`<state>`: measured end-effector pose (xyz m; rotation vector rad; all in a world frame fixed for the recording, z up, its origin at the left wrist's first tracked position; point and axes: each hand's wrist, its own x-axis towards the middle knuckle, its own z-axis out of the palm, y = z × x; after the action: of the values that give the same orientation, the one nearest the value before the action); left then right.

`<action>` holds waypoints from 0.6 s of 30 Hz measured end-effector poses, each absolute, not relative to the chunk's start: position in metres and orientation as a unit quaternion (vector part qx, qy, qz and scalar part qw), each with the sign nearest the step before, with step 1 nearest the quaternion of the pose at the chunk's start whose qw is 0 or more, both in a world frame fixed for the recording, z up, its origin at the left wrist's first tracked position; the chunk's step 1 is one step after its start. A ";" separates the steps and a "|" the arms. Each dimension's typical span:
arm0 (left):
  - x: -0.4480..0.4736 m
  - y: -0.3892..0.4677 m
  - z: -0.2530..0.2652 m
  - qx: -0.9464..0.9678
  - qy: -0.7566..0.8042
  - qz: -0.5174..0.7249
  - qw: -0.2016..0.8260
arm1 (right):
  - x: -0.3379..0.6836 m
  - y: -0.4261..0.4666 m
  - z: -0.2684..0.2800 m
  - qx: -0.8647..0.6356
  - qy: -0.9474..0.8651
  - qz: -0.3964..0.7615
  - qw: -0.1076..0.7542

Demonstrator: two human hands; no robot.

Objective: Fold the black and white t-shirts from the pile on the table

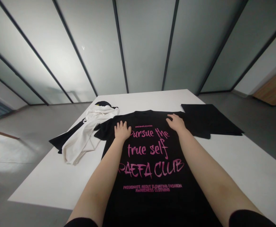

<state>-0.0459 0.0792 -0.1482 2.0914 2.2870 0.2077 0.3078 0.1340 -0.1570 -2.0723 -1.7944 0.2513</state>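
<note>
A black T-shirt [149, 201] with pink lettering lies spread on the white table, its collar at the far end and its sleeves out to the sides. My left hand [122, 130] rests flat on its upper left part, fingers apart and pointing away from me. Near the right shoulder, my right hand [176, 123] touches the cloth with its fingers spread and slightly bent. Neither hand grips the fabric. The shirt's bottom hem is out of view below.
Crumpled white and black clothes [81, 142] lie to the left on the white table [43, 179]. A flat, folded black cloth [209, 118] sits at the right, close to the shirt's right sleeve. Frosted glass panels [142, 47] stand behind the table.
</note>
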 end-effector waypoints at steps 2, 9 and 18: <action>-0.046 0.079 -0.148 0.672 0.737 0.064 0.011 | 0.321 0.133 -0.151 -0.747 -0.606 0.095 0.255; -0.045 0.078 -0.146 0.675 0.735 0.063 0.007 | 0.365 0.124 -0.138 -0.910 -0.312 0.052 0.269; -0.045 0.076 -0.145 0.672 0.737 0.065 0.011 | 0.394 0.109 -0.135 -0.907 -0.304 0.079 0.281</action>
<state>-0.0446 0.0758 -0.1452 2.0979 2.2999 0.2020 0.3936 0.1086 -0.1352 -2.4305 -0.8152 0.2122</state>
